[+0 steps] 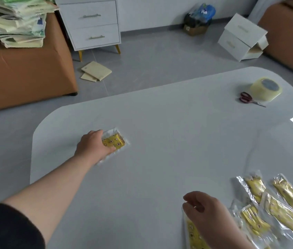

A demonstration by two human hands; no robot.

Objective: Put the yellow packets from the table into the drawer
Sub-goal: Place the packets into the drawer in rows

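Note:
My left hand (92, 145) reaches across the grey table (160, 114) and grips a yellow patterned packet (115, 141) in clear wrap near the table's left part. My right hand (206, 216) lies over another yellow packet (194, 236) at the front edge, its fingers loosely curled; whether it grips the packet I cannot tell. Several more yellow packets (276, 203) lie in a loose pile at the front right. A white two-drawer cabinet (93, 24) stands on the floor beyond the table, both drawers closed.
A tape roll (267, 88) and red-handled scissors (248, 98) lie at the table's far right. An orange sofa (25, 72) with stacked papers stands to the left. A small white drawer unit (240, 36) lies tipped on the floor, and tan envelopes (96, 71) lie near the cabinet.

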